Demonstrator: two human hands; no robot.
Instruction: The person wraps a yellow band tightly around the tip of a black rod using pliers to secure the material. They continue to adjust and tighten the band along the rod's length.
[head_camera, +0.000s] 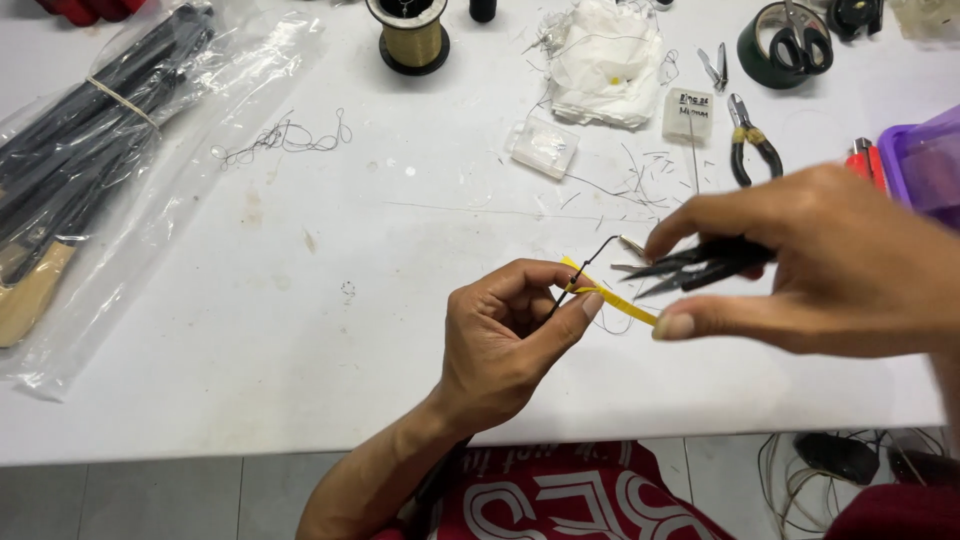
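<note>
My left hand (505, 335) pinches a thin black rod (583, 265) between thumb and forefinger; the rod ends in a small metal tip and a narrow yellow strip (612, 297) runs across it. My right hand (820, 265) is just to the right, holding black tweezers (690, 268) whose points aim left at the rod's tip. The thumb of my right hand touches the far end of the yellow strip. Both hands hover over the white table (330, 340).
A clear bag of black rods (90, 130) lies at the left. At the back sit a spool of gold thread (411, 35), crumpled white cloth (607, 60), two small clear boxes (543, 146), pliers (750, 145), scissors on a tape roll (790, 42) and a purple bin (925, 165).
</note>
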